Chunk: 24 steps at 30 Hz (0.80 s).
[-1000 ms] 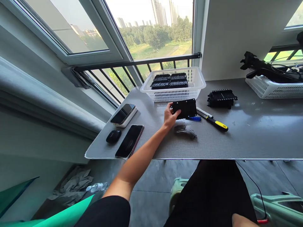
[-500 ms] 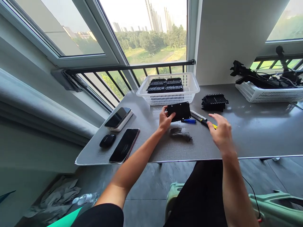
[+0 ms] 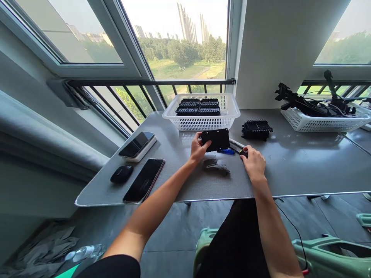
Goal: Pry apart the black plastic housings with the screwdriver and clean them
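Observation:
My left hand (image 3: 199,148) pinches a flat black rectangular plastic part (image 3: 215,139) by its left end, just above the table. Over on the right, my right hand (image 3: 254,164) is closed on a slim black-and-yellow tool (image 3: 243,153) lying on the table, most of it covered by my fingers. Beside it lie a white stick-like tool (image 3: 236,143) and a blue-handled item (image 3: 227,151), partly behind the black part. Below my left hand is a small heap of dark scraps (image 3: 216,166). A stack of similar black parts (image 3: 256,129) sits further right.
A white basket (image 3: 203,124) holds more black parts at the back. Another white basket (image 3: 324,122) with black equipment and cables stands right. Phones (image 3: 144,179) (image 3: 136,144) and a small black case (image 3: 121,174) lie on the left. The table's front edge (image 3: 220,199) is close to me.
My right hand has come down and left onto the black-and-yellow tool and closed on it. My left hand still holds the black part. The view has shifted slightly.

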Available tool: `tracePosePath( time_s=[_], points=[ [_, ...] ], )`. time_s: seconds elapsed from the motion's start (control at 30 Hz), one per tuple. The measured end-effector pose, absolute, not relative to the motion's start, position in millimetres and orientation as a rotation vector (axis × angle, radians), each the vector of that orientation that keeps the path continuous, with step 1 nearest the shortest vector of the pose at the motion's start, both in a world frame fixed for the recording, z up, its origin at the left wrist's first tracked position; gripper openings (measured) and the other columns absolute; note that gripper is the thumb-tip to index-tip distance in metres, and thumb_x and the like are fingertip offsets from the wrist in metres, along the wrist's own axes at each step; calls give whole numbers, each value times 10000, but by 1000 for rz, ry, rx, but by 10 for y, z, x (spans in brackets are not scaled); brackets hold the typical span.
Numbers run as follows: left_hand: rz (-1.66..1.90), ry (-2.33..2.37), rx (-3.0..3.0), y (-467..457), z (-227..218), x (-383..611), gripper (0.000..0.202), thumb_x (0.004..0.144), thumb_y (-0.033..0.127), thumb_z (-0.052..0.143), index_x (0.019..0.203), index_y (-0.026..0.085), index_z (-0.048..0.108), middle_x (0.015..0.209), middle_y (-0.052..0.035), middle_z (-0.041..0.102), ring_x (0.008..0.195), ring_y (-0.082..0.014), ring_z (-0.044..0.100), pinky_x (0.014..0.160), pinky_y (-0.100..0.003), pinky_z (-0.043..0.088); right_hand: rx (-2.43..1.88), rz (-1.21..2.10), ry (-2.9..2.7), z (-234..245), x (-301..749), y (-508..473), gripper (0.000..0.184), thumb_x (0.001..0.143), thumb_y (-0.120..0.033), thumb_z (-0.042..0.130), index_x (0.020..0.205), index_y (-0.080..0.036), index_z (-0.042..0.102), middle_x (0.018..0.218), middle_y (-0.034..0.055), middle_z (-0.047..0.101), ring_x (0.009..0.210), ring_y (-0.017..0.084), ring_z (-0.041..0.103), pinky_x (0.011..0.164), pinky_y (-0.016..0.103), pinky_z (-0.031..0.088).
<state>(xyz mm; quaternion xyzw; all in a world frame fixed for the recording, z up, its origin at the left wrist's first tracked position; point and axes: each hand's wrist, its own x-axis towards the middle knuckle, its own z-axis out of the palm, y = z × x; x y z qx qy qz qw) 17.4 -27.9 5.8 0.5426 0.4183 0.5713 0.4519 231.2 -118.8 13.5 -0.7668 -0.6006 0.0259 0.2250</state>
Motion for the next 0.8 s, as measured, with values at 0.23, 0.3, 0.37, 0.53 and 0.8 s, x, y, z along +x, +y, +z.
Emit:
tracePosePath(
  time_s=[0.23,0.3,0.37,0.53,0.8],
  points=[
    [1558,1042,1278,-239,50,142,491,627,312,746,1026,205,481,760,11,655,677,-150,648,649,-257,517,-2069,137,-1556,136,2349,-1279,241,906,-281,508,1122,-264,614,960,93,707,889,279,645,695,342,411],
    [1614,1036,1239,-214,52,123,490,624,320,746,1018,208,475,766,11,650,680,-145,642,654,-255,515,-1998,193,-1447,166,2388,-1322,282,939,-319,425,1128,-247,622,946,98,707,853,270,648,683,336,418],
    [1638,1038,1221,-196,51,110,483,624,325,744,1008,208,476,768,12,645,686,-143,640,662,-258,516,-1868,244,-1342,202,2421,-1358,359,958,-385,353,1121,-212,623,878,96,701,778,246,643,667,322,427],
    [1595,1026,1231,-221,66,143,478,617,319,749,1002,206,491,761,12,654,697,-156,657,681,-272,525,-1568,337,-1226,312,2396,-1416,448,922,-569,357,1014,-194,586,678,19,603,568,165,547,558,265,411],
    [1524,1050,1254,-309,110,197,440,646,292,733,1004,196,496,763,2,663,683,-162,661,655,-275,532,-1433,570,-1391,639,2442,-1026,266,907,-405,366,816,-226,540,632,-15,564,530,138,509,513,238,381]
  ],
)
